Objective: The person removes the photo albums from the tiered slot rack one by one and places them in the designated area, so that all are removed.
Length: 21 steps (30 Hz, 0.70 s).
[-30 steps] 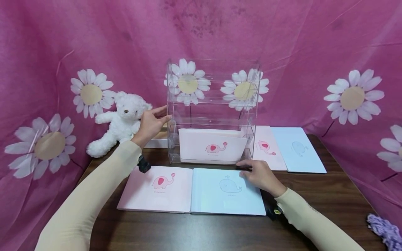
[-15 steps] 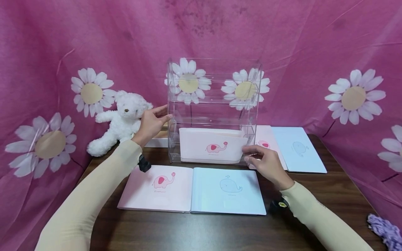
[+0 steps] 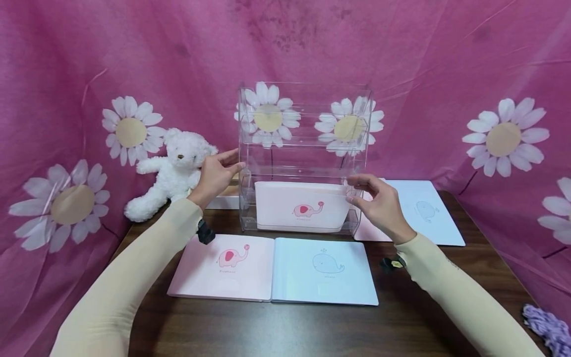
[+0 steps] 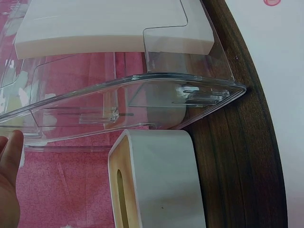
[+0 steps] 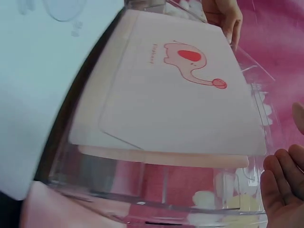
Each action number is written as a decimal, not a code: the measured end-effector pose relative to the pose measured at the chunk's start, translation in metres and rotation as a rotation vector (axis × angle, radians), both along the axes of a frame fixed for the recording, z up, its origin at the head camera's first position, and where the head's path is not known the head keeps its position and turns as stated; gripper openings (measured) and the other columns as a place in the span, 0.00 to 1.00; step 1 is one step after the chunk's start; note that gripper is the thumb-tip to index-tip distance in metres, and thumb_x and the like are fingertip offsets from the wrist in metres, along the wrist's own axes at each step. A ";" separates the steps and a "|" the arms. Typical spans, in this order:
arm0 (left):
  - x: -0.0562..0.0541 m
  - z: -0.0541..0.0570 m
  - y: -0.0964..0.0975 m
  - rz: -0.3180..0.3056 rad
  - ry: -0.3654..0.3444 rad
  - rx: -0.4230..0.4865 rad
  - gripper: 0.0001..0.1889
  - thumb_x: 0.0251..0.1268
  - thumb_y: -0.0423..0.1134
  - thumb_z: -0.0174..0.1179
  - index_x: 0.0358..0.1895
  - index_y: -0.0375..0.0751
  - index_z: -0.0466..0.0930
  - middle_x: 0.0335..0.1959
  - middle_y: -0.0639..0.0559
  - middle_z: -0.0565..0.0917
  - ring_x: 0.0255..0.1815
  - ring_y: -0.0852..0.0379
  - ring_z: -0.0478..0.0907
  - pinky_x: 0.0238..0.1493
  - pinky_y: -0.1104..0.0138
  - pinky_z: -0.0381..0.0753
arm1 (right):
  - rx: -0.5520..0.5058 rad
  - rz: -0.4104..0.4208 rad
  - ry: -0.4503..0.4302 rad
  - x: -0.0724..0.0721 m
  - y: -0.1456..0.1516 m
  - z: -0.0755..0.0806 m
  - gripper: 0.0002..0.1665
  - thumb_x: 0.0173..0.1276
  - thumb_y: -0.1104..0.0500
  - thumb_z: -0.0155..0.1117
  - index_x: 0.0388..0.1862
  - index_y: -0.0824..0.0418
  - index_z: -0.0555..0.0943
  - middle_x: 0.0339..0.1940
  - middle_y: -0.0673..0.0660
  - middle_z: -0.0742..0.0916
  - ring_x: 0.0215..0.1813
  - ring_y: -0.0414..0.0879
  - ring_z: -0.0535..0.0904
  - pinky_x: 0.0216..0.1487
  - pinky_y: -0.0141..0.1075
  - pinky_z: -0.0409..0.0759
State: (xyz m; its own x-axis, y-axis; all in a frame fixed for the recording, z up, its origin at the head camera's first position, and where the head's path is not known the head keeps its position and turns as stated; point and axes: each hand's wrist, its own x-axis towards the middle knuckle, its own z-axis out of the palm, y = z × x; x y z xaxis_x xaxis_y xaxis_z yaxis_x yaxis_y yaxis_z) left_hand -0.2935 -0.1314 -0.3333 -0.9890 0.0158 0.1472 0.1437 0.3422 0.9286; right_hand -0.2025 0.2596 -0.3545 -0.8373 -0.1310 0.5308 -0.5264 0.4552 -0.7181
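My left hand (image 3: 216,174) grips the left side wall of a clear plastic rack (image 3: 303,171), thumb in front. In the rack's bottom tier stand pink elephant booklets (image 3: 276,206), one in front of another, as the right wrist view also shows. My right hand (image 3: 379,206) is at the rack's right side with thumb and fingers spread apart. Its fingertips (image 5: 280,159) are close by the booklets' upper right corner. In front of the rack lie another pink elephant booklet (image 3: 223,285) and a blue whale booklet (image 3: 327,285), side by side.
Right of the rack, a pink booklet (image 3: 370,233) and a blue whale booklet (image 3: 434,218) lie flat. A white teddy bear (image 3: 171,168) sits at left beside a white box with a wooden top (image 4: 166,180). A purple knitted thing (image 3: 546,327) is at the right edge.
My right hand has risen from the rack's lower right corner to the booklets' upper right corner. The front pink booklet has straightened against those behind it. My left hand has stayed put.
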 end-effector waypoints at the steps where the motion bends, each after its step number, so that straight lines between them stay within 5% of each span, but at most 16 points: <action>1: 0.000 0.000 0.000 -0.003 0.000 0.004 0.29 0.68 0.39 0.67 0.71 0.45 0.73 0.67 0.43 0.81 0.67 0.52 0.80 0.65 0.62 0.82 | 0.000 0.018 0.001 -0.003 -0.001 0.001 0.26 0.61 0.70 0.74 0.59 0.65 0.81 0.55 0.64 0.87 0.56 0.42 0.83 0.62 0.22 0.79; 10: -0.001 0.002 0.000 -0.005 -0.007 0.010 0.29 0.68 0.40 0.67 0.72 0.46 0.73 0.67 0.45 0.81 0.67 0.53 0.80 0.65 0.63 0.83 | 0.115 0.063 -0.102 -0.028 -0.018 0.012 0.37 0.61 0.63 0.77 0.69 0.58 0.76 0.65 0.58 0.83 0.68 0.55 0.79 0.72 0.48 0.77; 21: 0.000 0.000 -0.001 -0.005 0.002 0.011 0.29 0.68 0.40 0.68 0.71 0.45 0.74 0.66 0.45 0.82 0.66 0.53 0.81 0.64 0.63 0.83 | 0.211 0.075 -0.178 -0.041 -0.034 0.006 0.34 0.59 0.62 0.79 0.65 0.58 0.80 0.62 0.58 0.86 0.65 0.55 0.82 0.68 0.49 0.80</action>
